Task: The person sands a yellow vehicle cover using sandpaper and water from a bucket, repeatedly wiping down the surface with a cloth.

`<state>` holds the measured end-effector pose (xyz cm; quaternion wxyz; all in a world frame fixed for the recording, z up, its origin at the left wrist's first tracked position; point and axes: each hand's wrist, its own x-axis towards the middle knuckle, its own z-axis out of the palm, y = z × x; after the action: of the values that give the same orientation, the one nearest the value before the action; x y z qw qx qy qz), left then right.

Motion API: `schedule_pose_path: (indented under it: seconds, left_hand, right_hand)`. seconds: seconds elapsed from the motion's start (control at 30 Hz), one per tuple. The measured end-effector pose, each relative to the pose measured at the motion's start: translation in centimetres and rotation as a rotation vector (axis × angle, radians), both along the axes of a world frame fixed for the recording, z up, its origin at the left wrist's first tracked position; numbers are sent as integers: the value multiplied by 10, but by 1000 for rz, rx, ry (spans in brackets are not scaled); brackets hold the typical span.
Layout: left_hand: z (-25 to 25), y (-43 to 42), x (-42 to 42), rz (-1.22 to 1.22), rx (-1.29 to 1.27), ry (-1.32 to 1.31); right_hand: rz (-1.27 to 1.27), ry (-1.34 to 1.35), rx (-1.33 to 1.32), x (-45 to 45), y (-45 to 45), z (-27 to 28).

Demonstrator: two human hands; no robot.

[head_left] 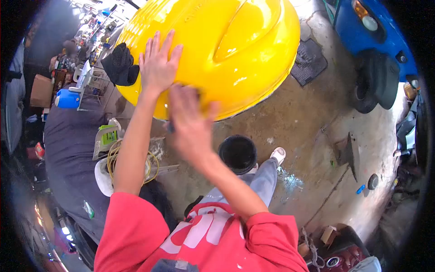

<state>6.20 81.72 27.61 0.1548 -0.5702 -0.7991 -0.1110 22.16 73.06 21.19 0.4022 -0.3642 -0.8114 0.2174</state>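
A large glossy yellow car body panel [204, 41], with a raised curved crease, fills the upper middle of the head view. My left hand [158, 65] lies on its left part, fingers spread and holding nothing. Just to the right and nearer me, my right hand [190, 120] is smeared by motion at the panel's near edge. A dark pad [195, 93] shows partly beneath its fingers; its exact kind is blurred. Beside my left hand, a crumpled black glove or cloth [120, 65] sits on the panel's left edge.
A black bucket [238, 153] stands on the concrete floor by my feet. At left are a dark covered surface [74, 145], a coiled yellow hose [111, 158] and a blue container [68, 98]. A blue vehicle part [385, 27] and a dark mat [309, 62] are at right.
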Motion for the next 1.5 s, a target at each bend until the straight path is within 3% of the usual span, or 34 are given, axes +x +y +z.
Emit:
schedule_pose_path:
  seconds: [0.1, 0.23, 0.33, 0.37, 0.47, 0.5, 0.57, 0.63, 0.73, 0.77, 0.83, 0.97, 1.0, 1.07, 1.17, 1.23, 1.3, 1.43, 1.47, 1.5]
  left_hand:
    - [1, -1, -4, -34, 14, -45]
    - [5, -3, 8, 24, 7, -58]
    - [4, 6, 11, 20, 17, -15]
    - [5, 4, 9, 32, 1, -19]
    - [2, -4, -1, 16, -36, -19]
    - [1, -2, -6, 7, -27, -17]
    - [-1, 0, -11, -16, -22, -6]
    - [1, 0, -7, 6, -32, -18]
    - [5, 2, 1, 27, -42, -29]
    - [7, 4, 2, 13, -34, -14]
    - [6, -4, -1, -4, -46, -48]
    - [9, -9, -17, -76, -66, -24]
    - [11, -10, -15, -69, -76, -22]
    - [14, -11, -10, -51, -85, -14]
    - [15, -9, -5, -61, -82, -25]
    - [15, -11, 0, -58, -78, -27]
    - [18, -9, 2, -56, -81, -29]
    - [20, -12, 6, -74, -76, -40]
    - [21, -13, 8, -66, -81, -41]
    - [22, -13, 9, -59, -81, -47]
  right_hand:
    - [88, -82, 87, 15, 5, -2]
    - [-350, -40, -112, 90, 108, 9]
    - [-379, -6, -65, 58, 84, 4]
    - [-213, 69, -123, 43, 52, 5]
    - [125, -32, 57, 7, -23, -24]
    - [104, -30, 61, 17, -7, -21]
    - [-184, -9, -61, 59, 54, -12]
    - [-346, 147, -85, 93, 148, -21]
    - [-273, 258, -170, 106, 209, -22]
    - [-300, 314, -107, 95, 189, -31]
    - [-295, 66, -91, 81, 110, -16]
    - [-286, 145, -88, 97, 146, -21]
    - [-337, 182, -101, 103, 201, -28]
    - [-59, 434, -346, 121, 290, -33]
    - [-229, 254, -188, 113, 235, -20]
    - [-91, 80, -161, 117, 154, -8]
    - [52, 100, -111, 123, 118, -8]
    - [-219, -7, -58, 128, 267, -15]
    - [-100, 76, -282, 139, 305, -3]
    - [-93, 72, -285, 136, 299, -6]
